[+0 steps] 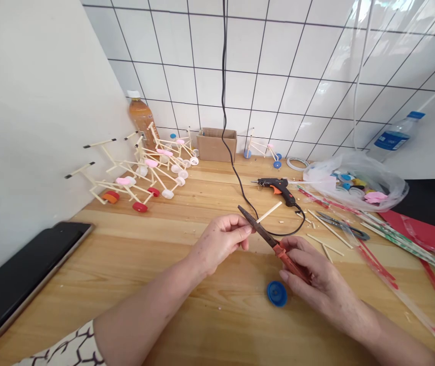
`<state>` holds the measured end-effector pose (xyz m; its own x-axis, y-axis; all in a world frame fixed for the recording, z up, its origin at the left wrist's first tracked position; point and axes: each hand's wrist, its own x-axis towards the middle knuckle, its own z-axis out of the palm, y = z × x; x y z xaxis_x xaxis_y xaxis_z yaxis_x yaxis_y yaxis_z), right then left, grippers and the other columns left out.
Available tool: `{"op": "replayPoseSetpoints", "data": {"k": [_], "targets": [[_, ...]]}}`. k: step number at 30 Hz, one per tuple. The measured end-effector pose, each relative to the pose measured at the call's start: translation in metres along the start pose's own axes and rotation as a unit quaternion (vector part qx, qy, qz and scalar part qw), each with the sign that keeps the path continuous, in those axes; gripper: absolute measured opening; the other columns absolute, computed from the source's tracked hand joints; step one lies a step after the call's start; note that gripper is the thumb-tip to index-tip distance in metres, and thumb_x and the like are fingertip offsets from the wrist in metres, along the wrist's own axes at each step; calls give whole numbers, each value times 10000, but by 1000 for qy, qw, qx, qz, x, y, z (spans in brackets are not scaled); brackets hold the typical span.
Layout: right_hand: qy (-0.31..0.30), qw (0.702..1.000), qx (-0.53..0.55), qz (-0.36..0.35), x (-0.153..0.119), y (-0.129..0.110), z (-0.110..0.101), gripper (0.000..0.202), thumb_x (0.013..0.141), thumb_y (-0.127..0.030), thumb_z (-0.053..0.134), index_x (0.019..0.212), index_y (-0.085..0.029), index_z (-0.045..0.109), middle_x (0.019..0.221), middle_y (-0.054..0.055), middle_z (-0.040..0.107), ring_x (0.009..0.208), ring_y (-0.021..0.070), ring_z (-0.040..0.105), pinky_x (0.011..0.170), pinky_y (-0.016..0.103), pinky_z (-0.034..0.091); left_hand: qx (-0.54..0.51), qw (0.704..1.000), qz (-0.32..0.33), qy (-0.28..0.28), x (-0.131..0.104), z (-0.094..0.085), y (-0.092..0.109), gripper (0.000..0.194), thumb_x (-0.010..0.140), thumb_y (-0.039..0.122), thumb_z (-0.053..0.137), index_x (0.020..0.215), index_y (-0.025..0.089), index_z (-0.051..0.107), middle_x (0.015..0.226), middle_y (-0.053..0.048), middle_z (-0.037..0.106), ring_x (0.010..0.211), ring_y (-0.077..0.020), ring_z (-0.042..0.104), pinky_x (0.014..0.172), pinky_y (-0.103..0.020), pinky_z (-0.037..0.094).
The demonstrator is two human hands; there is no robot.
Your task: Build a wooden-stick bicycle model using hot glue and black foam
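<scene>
Scissors (276, 244) with dark, rusty-looking blades and orange-red handles are gripped in my right hand (322, 277), tips pointing up and left. Their blades lie across a thin pale wooden stick (270, 212), which sticks out beyond them to the upper right. My left hand (225, 239) is closed in a pinch at the stick's near end, right beside the blades; its fingertips mostly hide that end. Below the scissors, a blue bottle cap (277, 294) rests hollow side up on the wooden table (187, 320), close to my right fingers.
Several stick-and-cap model bikes (141, 178) stand at the left, near an orange drink bottle (143, 119). A black glue gun (278, 188) with its cord lies ahead. Rightward are small scissors (343, 225), loose sticks and a plastic bag (358, 178) of caps. A phone (23, 279) lies left.
</scene>
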<state>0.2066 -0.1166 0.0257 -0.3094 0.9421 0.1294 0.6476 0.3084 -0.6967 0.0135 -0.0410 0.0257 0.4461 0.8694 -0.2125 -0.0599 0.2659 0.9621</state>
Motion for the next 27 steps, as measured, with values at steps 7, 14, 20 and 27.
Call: {"op": "replayPoseSetpoints", "data": {"k": [7, 14, 20, 27], "targets": [[16, 997, -19, 76, -1, 4, 1, 129, 760, -273, 563, 835, -214, 477, 954, 46, 586, 838, 173, 580, 704, 285, 470, -15, 1000, -6, 3, -1, 4, -2, 160, 688, 292, 599, 681, 134, 574, 477, 27, 526, 407, -43, 345, 442, -205, 211], [13, 988, -49, 148, 0, 1, 2, 399, 726, -340, 573, 1078, -196, 452, 942, 77, 633, 843, 221, 608, 719, 352, 478, -18, 1000, 0, -7, -4, 8, -1, 174, 687, 307, 596, 686, 134, 581, 482, 24, 526, 408, -43, 334, 434, -204, 195], [-42, 982, -127, 130, 4, -7, -5, 139, 782, -309, 499, 829, -187, 546, 681, 12, 571, 591, 143, 489, 535, 261, 391, -26, 999, -10, -15, -2, 7, -4, 183, 680, 314, 603, 693, 133, 578, 491, 19, 531, 400, -39, 337, 415, -192, 189], [-54, 985, -91, 134, 7, -8, -9, 120, 770, -291, 514, 704, -194, 488, 580, -39, 450, 534, 107, 373, 479, 221, 312, -66, 995, -30, -64, 3, 0, -10, 246, 722, 362, 595, 725, 116, 596, 565, -23, 590, 432, -66, 456, 427, -202, 314]]}}
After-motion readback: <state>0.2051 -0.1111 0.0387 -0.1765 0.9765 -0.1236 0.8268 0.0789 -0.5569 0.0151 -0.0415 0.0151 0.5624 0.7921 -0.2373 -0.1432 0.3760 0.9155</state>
